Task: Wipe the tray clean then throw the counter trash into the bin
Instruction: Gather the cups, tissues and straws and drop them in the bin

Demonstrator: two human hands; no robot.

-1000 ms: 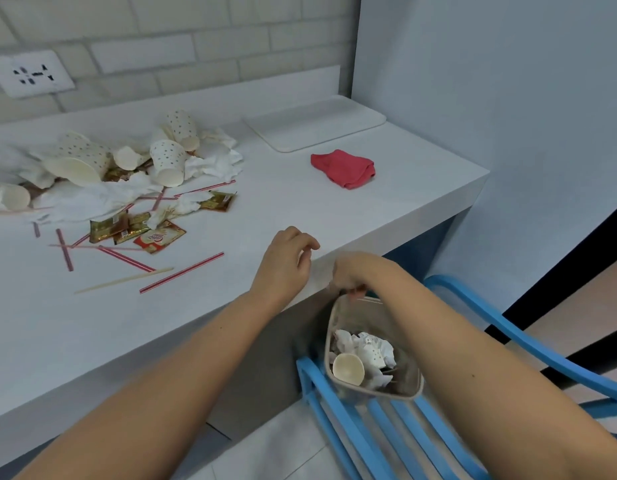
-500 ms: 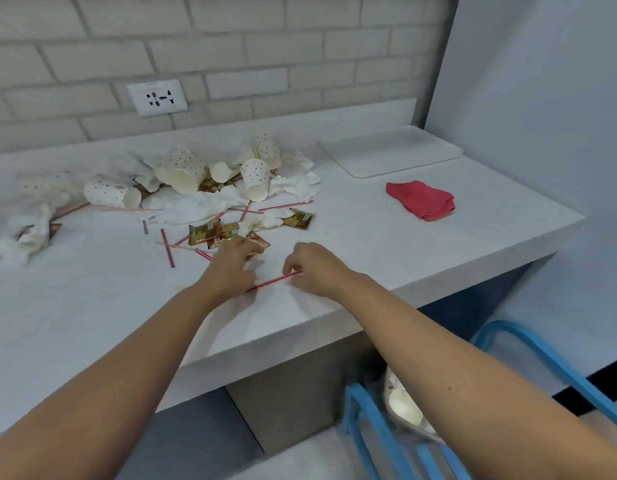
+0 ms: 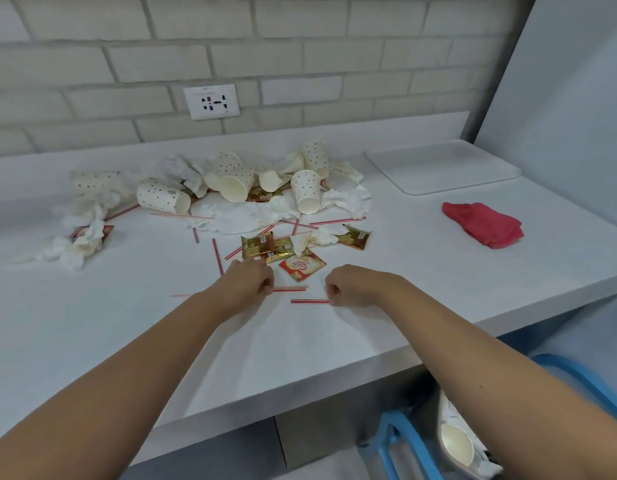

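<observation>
Both hands are low over the white surface (image 3: 127,323), near the middle of its front edge. The left hand (image 3: 249,282) has its fingers curled in, pinching the end of a thin red-and-white striped straw (image 3: 289,289) that lies flat and points right. The right hand (image 3: 355,285) is curled the same way, its fingers closed on the end of a second striped straw (image 3: 310,301), which lies just nearer the front edge and points left.

Just behind the hands lie gold foil sachets (image 3: 265,247) and a red-and-cream sachet (image 3: 301,268). Further back there is a heap of spotted white paper cups (image 3: 307,190) on their sides, crumpled white tissues (image 3: 251,216) and more loose straws.

The flat white rectangular tray (image 3: 442,168) sits in the back right corner of the surface. A crumpled red cloth (image 3: 483,228) lies in front of it, apart from it.

The clear plastic bin (image 3: 445,420) stands below the front edge at the right on a blue chair (image 3: 391,441), with a paper cup inside.
</observation>
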